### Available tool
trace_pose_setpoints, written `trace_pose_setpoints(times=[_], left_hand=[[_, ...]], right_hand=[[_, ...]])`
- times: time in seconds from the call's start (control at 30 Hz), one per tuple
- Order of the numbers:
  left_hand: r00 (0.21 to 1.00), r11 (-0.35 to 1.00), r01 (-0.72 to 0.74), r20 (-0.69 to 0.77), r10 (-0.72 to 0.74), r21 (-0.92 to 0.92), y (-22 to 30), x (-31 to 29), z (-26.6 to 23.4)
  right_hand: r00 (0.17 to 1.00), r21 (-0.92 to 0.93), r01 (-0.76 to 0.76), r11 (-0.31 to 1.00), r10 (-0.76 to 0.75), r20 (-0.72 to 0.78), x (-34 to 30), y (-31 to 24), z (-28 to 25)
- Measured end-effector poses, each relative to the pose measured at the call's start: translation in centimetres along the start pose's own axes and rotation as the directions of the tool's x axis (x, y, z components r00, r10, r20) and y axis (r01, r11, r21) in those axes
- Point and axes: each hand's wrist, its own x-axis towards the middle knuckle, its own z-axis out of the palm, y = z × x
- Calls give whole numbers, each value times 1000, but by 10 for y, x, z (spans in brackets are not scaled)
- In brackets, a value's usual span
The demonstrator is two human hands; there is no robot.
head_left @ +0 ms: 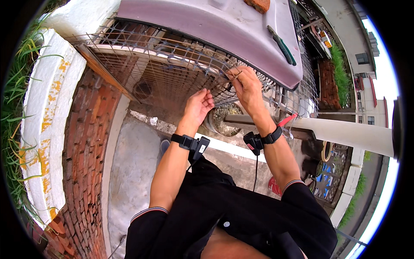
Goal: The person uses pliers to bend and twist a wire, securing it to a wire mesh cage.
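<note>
A grey wire mesh [185, 58], part of a cage, stretches in front of me below a lilac plastic cover [207, 23]. My right hand [248, 88] is at the mesh's upper edge, its thumb and fingers pinched on a thin brownish wire. Lower and to the left, my left hand [199, 105] is held close to the mesh with its fingers curled together. Whether something small sits between those fingertips is hidden. On the cover lies a hand tool with a dark green handle [284, 49], apparently pliers.
A reddish brick piece [258, 5] rests on the cover. A pale pipe [340, 131] runs across at the right, with a red-handled thing [287, 119] near my right wrist. To the left stand a brick wall [88, 164] and a white-painted ledge [49, 116] with grass beyond.
</note>
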Motion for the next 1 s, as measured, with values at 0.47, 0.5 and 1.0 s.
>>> trace_pose_setpoints(times=[0.47, 0.5, 1.0], left_hand=[[999, 997, 38, 7, -38, 68, 9, -7, -14], [1000, 997, 29, -5, -28, 78, 11, -10, -18], [974, 995, -55, -214, 71, 81, 52, -54, -102]], right_hand=[[985, 62, -139, 988, 132, 114, -6, -9, -4], [983, 52, -146, 988, 138, 122, -5, -10, -5], [962, 154, -256, 954, 267, -53, 17, -50, -17]])
